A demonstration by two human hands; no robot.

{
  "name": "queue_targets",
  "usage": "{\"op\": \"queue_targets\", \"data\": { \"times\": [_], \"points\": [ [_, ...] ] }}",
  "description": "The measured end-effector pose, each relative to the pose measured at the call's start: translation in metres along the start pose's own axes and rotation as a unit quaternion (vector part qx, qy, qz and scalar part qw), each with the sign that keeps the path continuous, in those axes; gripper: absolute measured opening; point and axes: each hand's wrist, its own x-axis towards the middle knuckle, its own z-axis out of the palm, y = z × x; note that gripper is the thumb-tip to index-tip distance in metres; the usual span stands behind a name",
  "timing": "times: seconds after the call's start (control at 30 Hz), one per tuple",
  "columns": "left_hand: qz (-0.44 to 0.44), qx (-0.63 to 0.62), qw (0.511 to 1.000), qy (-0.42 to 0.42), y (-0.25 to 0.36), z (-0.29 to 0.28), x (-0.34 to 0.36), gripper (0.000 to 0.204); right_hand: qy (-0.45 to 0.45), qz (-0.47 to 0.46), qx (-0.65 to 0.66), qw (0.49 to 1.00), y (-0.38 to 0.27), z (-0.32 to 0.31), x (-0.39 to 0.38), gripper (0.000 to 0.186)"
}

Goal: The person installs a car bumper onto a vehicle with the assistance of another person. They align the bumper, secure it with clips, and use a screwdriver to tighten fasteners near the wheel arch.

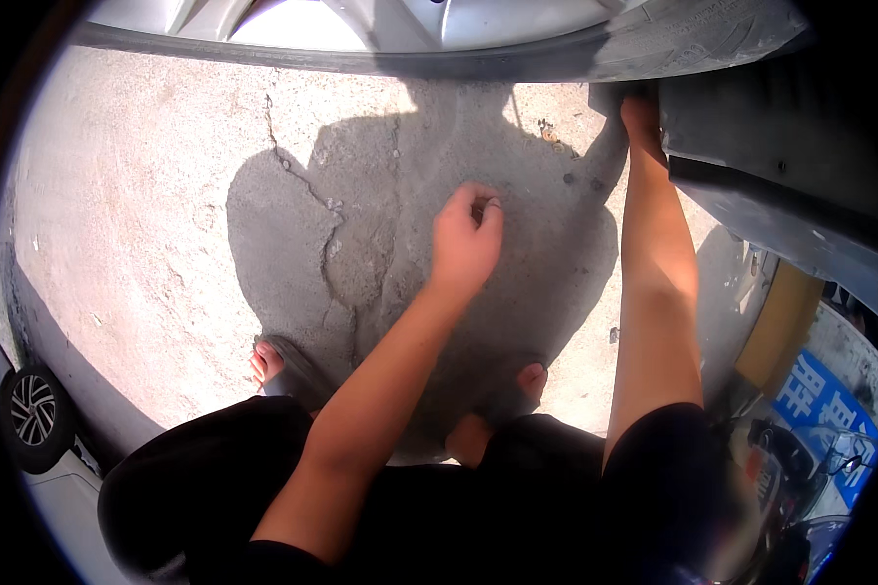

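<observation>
My left hand (469, 234) hovers over the shaded concrete in the middle of the view. Its fingers curl in toward the thumb around a small dark gap; whether anything is pinched there is hidden. Stretched far forward, my right hand (638, 119) reaches in beside the dark bumper-like car panel (780, 161), close under the tire. The fingers of that hand are out of sight, so what they touch does not show. Across the top runs a car wheel with a black tire (517, 60) and a silver alloy rim (400, 24).
Cracked concrete ground (137, 185) lies under me, with my shadow across it. My sandalled feet stand below my hands. At the left edge is another wheel (36, 405) by a pale vehicle. A blue and white sign (824, 409) and assorted clutter fill the lower right.
</observation>
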Motion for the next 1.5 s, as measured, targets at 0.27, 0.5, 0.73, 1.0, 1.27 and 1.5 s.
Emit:
{"op": "queue_targets", "data": {
  "times": [0.27, 0.5, 0.73, 1.0, 1.27, 1.5],
  "points": [
    [0.002, 0.021, 1.000, 0.012, 0.003, -0.016, -0.007, 0.017, 0.194, 0.053, 0.215, 0.956, -0.018, -0.076, -0.047, 0.026],
    [0.195, 0.282, 0.939, -0.009, 0.000, 0.013, 0.036, 0.023, -0.159, 0.057, 0.517, 0.839, -0.048, -0.184, -0.108, 0.042],
    [0.482, 0.447, 0.743, -0.123, 0.006, 0.059, 0.141, 0.035, -0.313, -0.153, 0.316, 0.882, 0.059, -0.317, -0.196, 0.035],
    [0.422, 0.519, 0.679, -0.302, 0.040, 0.078, 0.148, 0.035, -0.385, -0.063, 0.300, 0.871, 0.180, -0.373, -0.402, 0.021],
    [0.302, 0.412, 0.813, -0.281, 0.048, 0.081, 0.153, 0.010, -0.251, 0.061, 0.407, 0.876, 0.136, -0.320, -0.390, 0.026],
    [-0.046, -0.040, 0.895, -0.443, 0.064, 0.058, 0.150, 0.014, -0.231, 0.029, 0.454, 0.860, 0.115, -0.310, -0.359, 0.027]
  ]
}}
